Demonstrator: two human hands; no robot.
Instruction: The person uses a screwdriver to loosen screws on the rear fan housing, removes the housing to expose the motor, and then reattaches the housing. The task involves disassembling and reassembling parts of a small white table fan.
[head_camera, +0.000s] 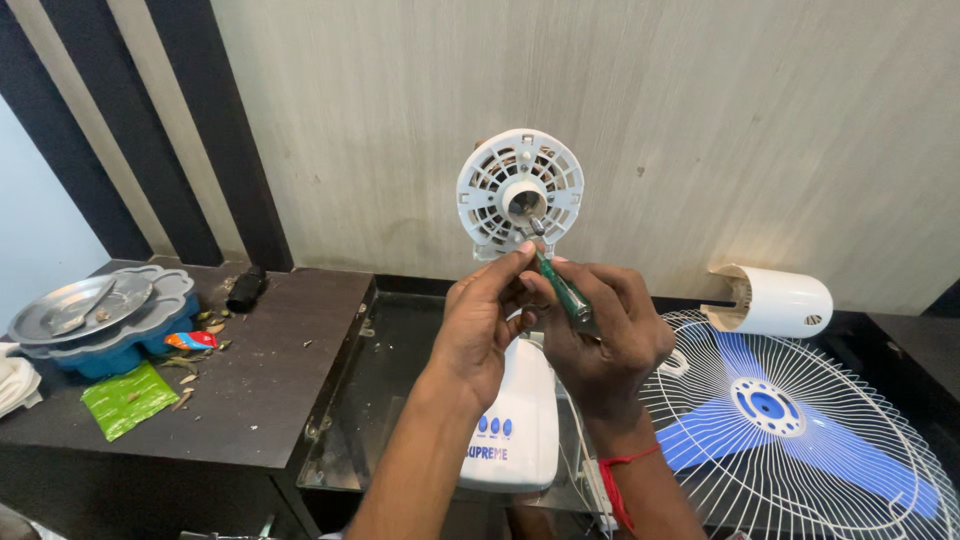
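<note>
Fan guard with blue blades and white motor cover lying off, lower right. Right hand clamping green screwdriver, tip working at motor housing hub, frame centre; left hand pinching near tip. Housing apparently not yet freed from base.

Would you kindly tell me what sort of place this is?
Probably a home room used for repairs: a fan motor stripped of its grille, a dark table with a steel plate.

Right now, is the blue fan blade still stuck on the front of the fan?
No, the blue fan blade lies under the white wire guard beside the fan, whose motor housing is bare.
</note>
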